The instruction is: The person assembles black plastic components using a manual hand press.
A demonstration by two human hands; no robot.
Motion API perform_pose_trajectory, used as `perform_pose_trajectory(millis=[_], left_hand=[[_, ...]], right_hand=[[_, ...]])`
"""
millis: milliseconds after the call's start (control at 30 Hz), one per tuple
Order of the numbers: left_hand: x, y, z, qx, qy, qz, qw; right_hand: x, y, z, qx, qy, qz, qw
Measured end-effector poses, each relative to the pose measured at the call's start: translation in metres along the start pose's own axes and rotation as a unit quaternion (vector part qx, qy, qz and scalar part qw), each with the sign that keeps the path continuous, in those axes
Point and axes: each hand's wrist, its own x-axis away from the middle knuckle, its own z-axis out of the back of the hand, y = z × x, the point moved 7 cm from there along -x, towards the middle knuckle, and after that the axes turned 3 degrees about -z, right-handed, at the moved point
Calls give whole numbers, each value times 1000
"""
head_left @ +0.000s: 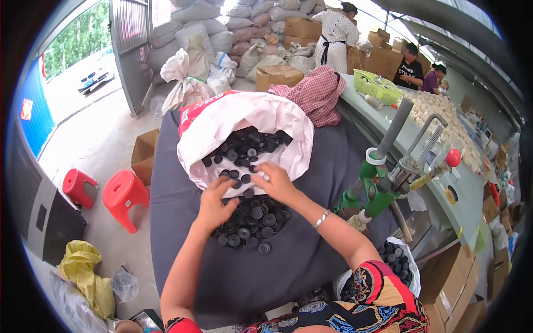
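Observation:
A white woven sack (191, 161) lies on the dark cloth-covered table (177, 244) with its mouth toward me. Inside the mouth are many small round black plastic caps (251, 152). A loose pile of the same caps (258, 213) lies on the cloth in front, and a few rest on the sack's lip between my hands. My left hand (216, 204) is at the left of the pile, fingers apart, thumb over the caps. My right hand (275, 183) reaches over the sack's lip, fingers spread, fingertips beside a cap; nothing is plainly gripped.
A green hand-press (383, 188) with a red-knobbed lever stands to the right. Below it is a white bag of black caps (408, 261). Red stools (125, 200) and a cardboard box (145, 152) stand left. A checked cloth (316, 94) lies behind; several people work at the back.

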Motion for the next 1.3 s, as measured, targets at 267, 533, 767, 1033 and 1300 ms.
perform_pose_trajectory(millis=[267,533,767,1033,1300], left_hand=[[-82,-129,-37,-282,-37,160,945],[-90,-183,-55,-255,-45,296,919],[-90,-174,-84,-289,-35,300,909],[-68,-167,-90,-62,122,165,977],[-27,-121,-71,18,35,89,995]], right_hand=[[-110,88,-27,296,2,-159,942],[-106,162,-34,394,-41,-329,857],[-105,131,-69,302,-27,-238,923],[-83,101,-98,10,79,-191,978],[-24,69,-97,-119,-9,-263,958]])
